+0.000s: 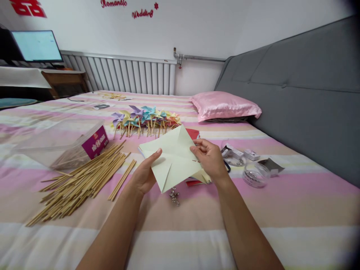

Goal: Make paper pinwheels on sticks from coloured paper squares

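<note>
Both of my hands hold a pale green square of paper (174, 157) with cut, folded corners, just above the striped bed. My left hand (144, 174) grips its lower left edge, thumb on top. My right hand (209, 159) pinches its right side with thumb and fingers. Under the sheet lies a stack of coloured paper (194, 133), red on top. A small cluster of metal pins (174, 195) lies on the bed right below the sheet.
A heap of wooden sticks (84, 180) lies to the left, beside a clear plastic box (59, 144) with a purple label. Several finished paper pinwheels (146, 118) lie further back. Clear round containers (255, 174), a pink pillow (225, 107) and a grey headboard (303, 97) are at right.
</note>
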### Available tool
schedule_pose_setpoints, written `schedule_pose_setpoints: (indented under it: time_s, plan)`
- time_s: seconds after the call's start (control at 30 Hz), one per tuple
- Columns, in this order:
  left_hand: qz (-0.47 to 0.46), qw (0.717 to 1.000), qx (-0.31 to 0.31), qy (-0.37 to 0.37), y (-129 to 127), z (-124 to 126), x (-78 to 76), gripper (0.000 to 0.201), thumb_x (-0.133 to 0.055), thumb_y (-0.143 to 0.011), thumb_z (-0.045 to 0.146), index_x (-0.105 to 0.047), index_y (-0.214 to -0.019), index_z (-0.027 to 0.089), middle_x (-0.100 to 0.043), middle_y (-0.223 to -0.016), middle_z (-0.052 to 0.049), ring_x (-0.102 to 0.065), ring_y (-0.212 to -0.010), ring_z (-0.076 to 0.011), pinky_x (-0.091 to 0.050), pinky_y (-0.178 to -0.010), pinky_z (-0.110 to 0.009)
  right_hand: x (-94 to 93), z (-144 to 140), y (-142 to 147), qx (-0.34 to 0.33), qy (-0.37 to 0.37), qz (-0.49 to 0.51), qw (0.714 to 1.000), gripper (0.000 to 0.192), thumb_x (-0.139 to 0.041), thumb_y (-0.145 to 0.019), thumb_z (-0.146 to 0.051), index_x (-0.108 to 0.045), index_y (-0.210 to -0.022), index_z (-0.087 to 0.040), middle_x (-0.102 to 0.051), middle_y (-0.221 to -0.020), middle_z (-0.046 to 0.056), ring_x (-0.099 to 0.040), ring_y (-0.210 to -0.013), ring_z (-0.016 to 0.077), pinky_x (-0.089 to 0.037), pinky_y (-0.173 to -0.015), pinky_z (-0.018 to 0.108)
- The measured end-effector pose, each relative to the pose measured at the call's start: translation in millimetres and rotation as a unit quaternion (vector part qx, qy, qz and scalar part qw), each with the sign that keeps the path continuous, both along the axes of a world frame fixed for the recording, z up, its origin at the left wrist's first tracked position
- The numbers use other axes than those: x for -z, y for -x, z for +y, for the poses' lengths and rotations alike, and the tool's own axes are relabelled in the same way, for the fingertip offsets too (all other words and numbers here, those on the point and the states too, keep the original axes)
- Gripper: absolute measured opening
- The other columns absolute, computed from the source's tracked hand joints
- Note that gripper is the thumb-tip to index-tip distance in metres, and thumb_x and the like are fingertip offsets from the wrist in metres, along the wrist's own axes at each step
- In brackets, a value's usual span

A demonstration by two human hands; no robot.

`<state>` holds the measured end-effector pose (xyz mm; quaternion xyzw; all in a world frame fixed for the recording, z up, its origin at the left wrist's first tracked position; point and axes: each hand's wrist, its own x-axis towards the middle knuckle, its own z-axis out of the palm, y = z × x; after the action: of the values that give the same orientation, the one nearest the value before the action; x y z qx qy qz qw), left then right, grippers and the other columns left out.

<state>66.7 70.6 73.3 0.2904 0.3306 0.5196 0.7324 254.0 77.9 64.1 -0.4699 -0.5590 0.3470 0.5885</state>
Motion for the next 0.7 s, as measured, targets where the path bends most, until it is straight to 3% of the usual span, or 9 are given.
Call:
schedule_pose_setpoints:
  time_s: [0.23,0.4,0.5,0.6,0.7]
  plan:
    - [0.020,1.000,0.021,0.012,2,3,3.7,0.038,-0.070,-0.069,0.013,-0.063,-0.106,0.013,-0.071,-0.095,-0.011,-0.068,-0.085,-0.0249,-0.056,-0.076,-0.033,-1.1,-1,3,-0.006,-0.006,0.000,1.000,0.034,-0.063,-0.074,-0.038,-0.060,-0.099,-0.016,-0.070,-0.079,0.005,-0.064,-0.067,0.0161,-0.049,-0.060,0.025]
    - [0.006,0.999,-0.032,0.020,5,7,6.1,0.034,-0.068,-0.071,0.010,-0.062,-0.104,0.013,-0.071,-0.094,-0.010,-0.069,-0.081,-0.0221,-0.057,-0.074,-0.030,-5.3,-2,1,0.142,-0.081,-0.060,0.985,0.031,-0.061,-0.076,-0.034,-0.062,-0.101,-0.017,-0.066,-0.093,0.007,-0.061,-0.079,0.0163,-0.048,-0.074,0.029]
    - [-0.015,0.994,-0.105,0.030,6,11,7.1,0.031,-0.065,-0.072,0.007,-0.062,-0.103,0.013,-0.071,-0.093,-0.008,-0.068,-0.076,-0.0180,-0.057,-0.070,-0.026,-15.4,-11,1,0.218,-0.143,-0.088,0.961,0.024,-0.057,-0.079,-0.031,-0.063,-0.099,-0.018,-0.062,-0.083,0.004,-0.056,-0.072,0.0142,-0.047,-0.070,0.027]
    - [-0.039,0.989,-0.138,0.023,8,14,8.4,0.030,-0.062,-0.074,0.006,-0.061,-0.103,0.013,-0.071,-0.093,-0.007,-0.068,-0.075,-0.0168,-0.057,-0.069,-0.025,-26.7,-23,0,0.148,-0.144,-0.082,0.975,0.023,-0.058,-0.080,-0.029,-0.063,-0.100,-0.019,-0.058,-0.073,0.001,-0.053,-0.062,0.0117,-0.045,-0.058,0.023]
    - [-0.051,0.990,-0.128,0.035,10,16,9.2,0.028,-0.060,-0.077,0.007,-0.060,-0.104,0.011,-0.071,-0.092,-0.009,-0.068,-0.074,-0.0172,-0.057,-0.068,-0.026,-32.4,-31,-2,-0.054,-0.066,-0.119,0.989,0.029,-0.060,-0.077,-0.025,-0.064,-0.105,-0.021,-0.061,-0.072,-0.001,-0.057,-0.059,0.0113,-0.047,-0.057,0.024]
